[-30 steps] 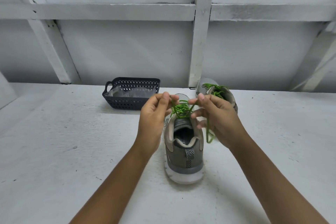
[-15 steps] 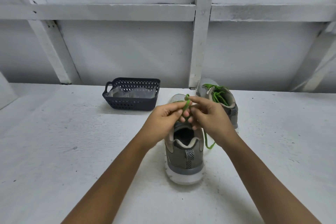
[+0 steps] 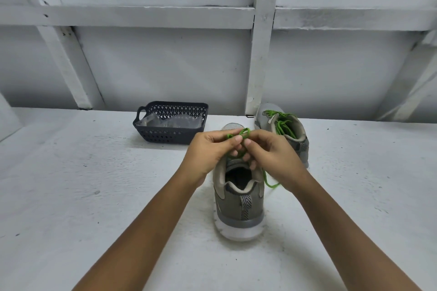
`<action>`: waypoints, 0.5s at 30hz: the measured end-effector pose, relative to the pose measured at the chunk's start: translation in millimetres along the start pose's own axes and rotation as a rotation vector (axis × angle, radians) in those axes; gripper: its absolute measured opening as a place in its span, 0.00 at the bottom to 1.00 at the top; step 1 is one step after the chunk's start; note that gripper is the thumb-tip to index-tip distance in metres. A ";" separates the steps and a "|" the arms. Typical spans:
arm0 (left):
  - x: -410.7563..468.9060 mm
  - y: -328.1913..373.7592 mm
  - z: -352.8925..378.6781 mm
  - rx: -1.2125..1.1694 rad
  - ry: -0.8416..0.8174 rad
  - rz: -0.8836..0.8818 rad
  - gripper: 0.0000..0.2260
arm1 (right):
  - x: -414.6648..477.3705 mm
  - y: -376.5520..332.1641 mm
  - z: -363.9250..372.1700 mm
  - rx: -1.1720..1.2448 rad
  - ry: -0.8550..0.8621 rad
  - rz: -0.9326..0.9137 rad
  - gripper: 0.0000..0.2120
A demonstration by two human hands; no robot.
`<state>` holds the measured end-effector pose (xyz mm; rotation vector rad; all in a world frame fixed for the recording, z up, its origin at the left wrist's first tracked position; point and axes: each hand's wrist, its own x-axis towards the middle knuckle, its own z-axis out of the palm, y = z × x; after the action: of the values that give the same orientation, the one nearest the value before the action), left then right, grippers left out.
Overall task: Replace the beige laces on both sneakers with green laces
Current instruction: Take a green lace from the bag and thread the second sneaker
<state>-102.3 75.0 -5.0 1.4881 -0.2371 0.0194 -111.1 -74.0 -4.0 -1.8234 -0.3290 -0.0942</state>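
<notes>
Two grey sneakers stand on a white painted worktop point(image 3: 94, 196), heels toward the person; the near sneaker point(image 3: 238, 198) sits at centre, upright on its white sole, its collar open and its tongue partly hidden by the hands; the far sneaker point(image 3: 283, 134) stands behind it and to the right, close to the wall, apart from the near one. The left hand point(image 3: 208, 149) and the right hand point(image 3: 276, 156) meet just above the near sneaker's tongue, fingertips touching; both have their fingers curled, and each pinches the green lace point(image 3: 244, 132) between thumb and forefinger, so that a small loop rises above the knuckles where the hands join; how the lace runs beneath the fingers cannot be told. A free end point(image 3: 269, 183) of that lace hangs down on the right side of the near sneaker, below the right wrist, and curls on the worktop. The far sneaker carries a second green lace point(image 3: 282, 123), threaded through its eyelets and lying loose over the tongue. To the left of both shoes, well apart from the hands, sits a dark perforated plastic basket point(image 3: 165, 136) with a loop handle at its left end; inside lies crumpled clear plastic wrapping point(image 3: 165, 121), filling most of the bottom; whether anything lies within it cannot be told. Behind stands a white wall braced with painted battens point(image 3: 262, 54).
</notes>
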 end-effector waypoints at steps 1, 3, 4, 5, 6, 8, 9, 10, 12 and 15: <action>-0.8 -1.4 1.7 -0.002 0.035 0.005 0.10 | 0.3 0.4 1.2 0.018 0.025 0.005 0.07; -3.6 -5.3 4.5 0.039 0.083 0.028 0.09 | 1.8 0.3 4.4 0.022 0.102 0.000 0.06; -5.4 -7.3 6.0 0.082 0.099 0.064 0.10 | 3.5 0.1 5.9 0.025 0.145 0.008 0.06; -7.6 -8.8 7.4 0.143 0.114 0.122 0.11 | 5.6 -0.1 6.7 0.039 0.179 0.030 0.07; -10.1 -9.9 8.4 0.223 0.127 0.208 0.12 | 8.5 -0.2 7.1 0.061 0.199 0.063 0.09; -12.3 -14.6 6.3 0.492 0.128 0.469 0.13 | 14.6 -0.5 7.2 0.068 0.200 0.147 0.11; -12.7 -16.7 3.9 0.668 0.121 0.596 0.12 | 17.2 -0.5 7.0 0.043 0.188 0.181 0.11; -12.3 -18.3 1.5 0.841 0.129 0.682 0.12 | 19.3 -0.6 6.7 0.025 0.177 0.201 0.11; -11.4 -19.6 -1.0 1.074 0.174 0.716 0.09 | 21.2 -1.1 6.3 0.037 0.176 0.202 0.09; -12.9 -13.1 4.1 0.985 0.185 0.463 0.07 | 17.9 -4.5 3.1 0.080 0.188 0.133 0.12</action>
<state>-113.5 71.5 -19.8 2.3538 -0.4535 0.7321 -95.5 -66.9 3.5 -1.7368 -0.0774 -0.1557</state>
